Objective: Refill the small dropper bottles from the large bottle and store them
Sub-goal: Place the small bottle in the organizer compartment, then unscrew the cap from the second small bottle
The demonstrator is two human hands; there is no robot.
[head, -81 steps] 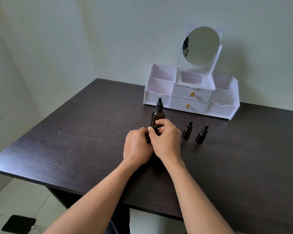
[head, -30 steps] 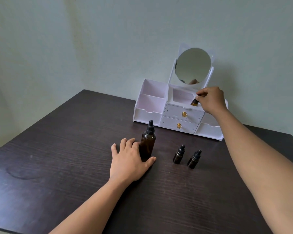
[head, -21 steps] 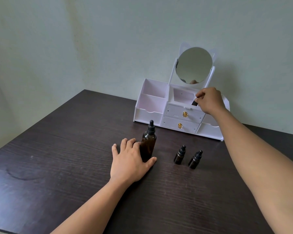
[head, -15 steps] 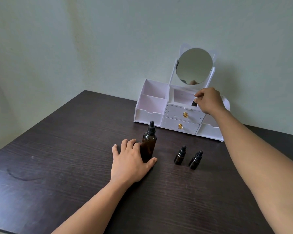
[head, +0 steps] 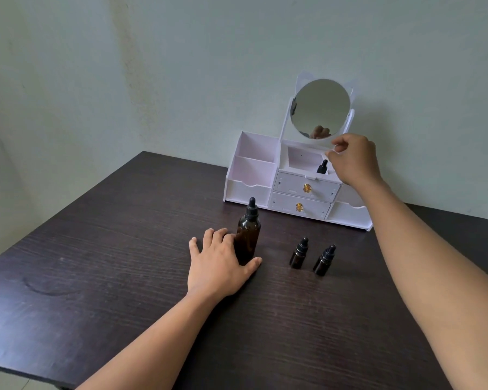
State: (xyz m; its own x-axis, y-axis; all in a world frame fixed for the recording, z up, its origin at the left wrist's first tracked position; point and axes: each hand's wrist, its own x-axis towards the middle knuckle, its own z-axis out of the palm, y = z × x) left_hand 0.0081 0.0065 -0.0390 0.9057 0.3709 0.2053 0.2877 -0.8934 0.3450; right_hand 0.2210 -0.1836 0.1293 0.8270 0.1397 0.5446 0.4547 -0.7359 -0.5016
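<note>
Hovering right hand (head: 355, 160), loosely curled, empty; left hand (head: 217, 266) flat, touching large bottle (head: 248, 235).

Amber large bottle (head: 247, 237), white organizer (head: 250, 190)
</note>
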